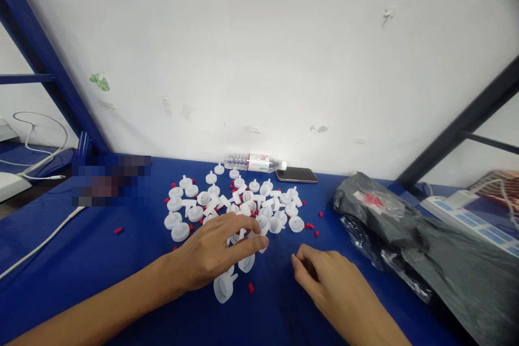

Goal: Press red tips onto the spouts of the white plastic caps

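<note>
Over the near side of a loose pile of white plastic nozzle caps [195,213], my left hand [219,246] reaches with thumb and forefinger apart. A white piece shows at the gap between those fingertips; I see no firm grip on it. My right hand [328,281] is to the right of the pile, low over the blue table, its fingers curled and the thumb against the forefinger. What it holds, if anything, is hidden. One white cap [223,287] lies below my left hand, with a small red plug [251,287] beside it. More red bits are scattered among the caps.
A clear plastic bottle [258,162] lies along the wall, with a phone [297,174] next to it. At right are a grey plastic bag [438,259] and a power strip [466,216]. A white cable [44,243] crosses the blue table [133,259] at left.
</note>
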Demonstrator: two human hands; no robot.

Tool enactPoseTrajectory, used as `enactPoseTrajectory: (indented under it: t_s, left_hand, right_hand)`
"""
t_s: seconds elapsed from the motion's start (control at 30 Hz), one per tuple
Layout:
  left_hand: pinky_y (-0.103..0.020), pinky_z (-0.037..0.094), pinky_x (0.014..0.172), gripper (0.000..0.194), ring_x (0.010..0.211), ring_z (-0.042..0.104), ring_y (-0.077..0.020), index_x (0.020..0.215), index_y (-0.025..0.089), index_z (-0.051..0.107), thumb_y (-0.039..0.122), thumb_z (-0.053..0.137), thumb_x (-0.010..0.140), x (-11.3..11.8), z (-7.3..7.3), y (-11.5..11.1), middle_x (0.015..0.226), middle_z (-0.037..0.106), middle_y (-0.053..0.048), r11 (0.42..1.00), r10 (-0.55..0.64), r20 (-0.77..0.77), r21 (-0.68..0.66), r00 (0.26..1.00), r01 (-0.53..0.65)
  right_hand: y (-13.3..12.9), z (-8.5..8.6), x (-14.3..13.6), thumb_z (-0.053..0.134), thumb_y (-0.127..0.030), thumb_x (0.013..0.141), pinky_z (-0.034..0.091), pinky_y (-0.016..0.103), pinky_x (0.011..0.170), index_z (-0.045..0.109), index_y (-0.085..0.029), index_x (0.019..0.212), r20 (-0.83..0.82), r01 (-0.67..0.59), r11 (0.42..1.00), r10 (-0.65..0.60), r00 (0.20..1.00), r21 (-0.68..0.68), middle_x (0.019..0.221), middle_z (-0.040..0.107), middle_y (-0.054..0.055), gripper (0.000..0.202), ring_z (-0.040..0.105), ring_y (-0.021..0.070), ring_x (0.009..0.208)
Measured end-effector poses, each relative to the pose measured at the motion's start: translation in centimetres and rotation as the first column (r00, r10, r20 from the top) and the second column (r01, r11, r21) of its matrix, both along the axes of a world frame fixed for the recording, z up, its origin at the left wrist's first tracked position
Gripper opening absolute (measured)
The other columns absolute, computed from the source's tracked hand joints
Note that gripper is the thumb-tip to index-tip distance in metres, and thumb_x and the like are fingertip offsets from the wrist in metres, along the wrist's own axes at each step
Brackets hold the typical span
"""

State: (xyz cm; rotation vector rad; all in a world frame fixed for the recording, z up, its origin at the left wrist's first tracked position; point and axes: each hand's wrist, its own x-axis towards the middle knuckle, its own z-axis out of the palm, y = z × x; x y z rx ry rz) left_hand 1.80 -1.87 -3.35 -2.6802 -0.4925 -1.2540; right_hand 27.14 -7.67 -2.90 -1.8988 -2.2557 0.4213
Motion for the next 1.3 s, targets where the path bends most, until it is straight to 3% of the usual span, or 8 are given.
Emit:
enactPoseTrajectory:
  t_s: [0.13, 0.27, 0.4, 0.5, 0.73, 0.9, 1.3]
  left_hand:
    - [-0.028, 0.057, 0.073, 0.027, 0.085, 0.068, -0.0164, 0.122, 0.02, 0.061, 0.009, 0.047, 0.101, 0.0, -0.5, 0.1, 0.1, 0.071, -0.009, 0.997, -0.047, -0.022, 0.058, 0.999, 0.048]
    - [-0.028, 0.057, 0.073, 0.02, 0.083, 0.069, -0.0157, 0.113, 0.018, 0.062, 0.01, 0.047, 0.103, 0.3, -0.2, 0.2, 0.096, 0.073, -0.008, 0.997, -0.06, -0.023, 0.054, 0.998, 0.061]
    - [-0.026, 0.059, 0.069, 0.019, 0.075, 0.07, -0.014, 0.106, 0.02, 0.062, 0.019, 0.044, 0.107, 0.7, 1.0, -0.1, 0.09, 0.074, -0.005, 0.998, -0.054, 0.022, -0.017, 0.998, 0.054]
    - [-0.027, 0.061, 0.072, 0.017, 0.076, 0.072, -0.0158, 0.101, 0.017, 0.064, 0.014, 0.047, 0.104, 0.9, 1.5, -0.4, 0.089, 0.074, -0.007, 0.995, -0.098, -0.021, 0.02, 0.995, 0.098]
    - [-0.026, 0.063, 0.077, 0.016, 0.085, 0.074, -0.0171, 0.098, 0.019, 0.065, 0.01, 0.053, 0.098, 1.3, 1.3, -0.9, 0.09, 0.075, -0.006, 0.991, -0.106, -0.023, 0.076, 0.994, 0.107]
    - [-0.025, 0.063, 0.074, 0.017, 0.08, 0.074, -0.0169, 0.088, 0.012, 0.068, 0.004, 0.054, 0.095, 1.5, 2.0, -0.8, 0.083, 0.075, -0.008, 0.978, -0.126, -0.033, 0.166, 0.991, 0.13]
    - [-0.026, 0.063, 0.073, 0.019, 0.086, 0.075, -0.0198, 0.085, 0.009, 0.069, 0.002, 0.053, 0.094, 1.7, 1.6, -0.9, 0.084, 0.074, -0.01, 0.971, -0.185, -0.03, 0.149, 0.982, 0.188]
  right_hand:
    - [0.2, 1.0, -0.1, 0.043, -0.044, 0.104, 0.029, 0.027, 0.054, 0.042, -0.023, 0.069, -0.382, -0.089, 0.987, 0.032, 0.924, -0.133, 0.06, 0.053, -0.005, 0.041, 0.051, 0.0136, 0.055]
    - [1.3, 1.7, -0.2, 0.046, -0.044, 0.104, 0.038, 0.022, 0.056, 0.052, -0.022, 0.074, -0.598, -0.267, 0.933, 0.073, 0.798, -0.242, 0.062, 0.054, -0.006, 0.037, 0.054, 0.011, 0.057]
    - [1.8, 1.9, -0.4, 0.049, -0.041, 0.104, 0.04, 0.02, 0.057, 0.055, -0.022, 0.076, -0.638, -0.295, 0.928, 0.085, 0.765, -0.23, 0.062, 0.055, -0.006, 0.035, 0.055, 0.0104, 0.058]
    - [1.6, 2.1, -0.4, 0.049, -0.04, 0.104, 0.042, 0.019, 0.057, 0.053, -0.022, 0.074, -0.672, -0.331, 0.915, 0.097, 0.735, -0.231, 0.061, 0.056, -0.005, 0.036, 0.055, 0.0105, 0.058]
    - [1.4, 2.8, -0.8, 0.051, -0.048, 0.101, 0.046, 0.02, 0.056, 0.049, -0.022, 0.069, -0.673, -0.349, 0.895, 0.077, 0.735, -0.279, 0.06, 0.056, -0.003, 0.041, 0.056, 0.0113, 0.057]
    - [1.5, 3.0, -0.4, 0.053, -0.052, 0.102, 0.047, 0.02, 0.058, 0.05, -0.021, 0.072, -0.672, -0.366, 0.879, 0.074, 0.737, -0.305, 0.062, 0.056, -0.003, 0.043, 0.056, 0.0117, 0.06]
    - [1.4, 3.0, -0.5, 0.054, -0.049, 0.103, 0.047, 0.021, 0.059, 0.051, -0.021, 0.071, -0.695, -0.386, 0.87, 0.072, 0.715, -0.306, 0.063, 0.058, -0.003, 0.042, 0.057, 0.0119, 0.06]
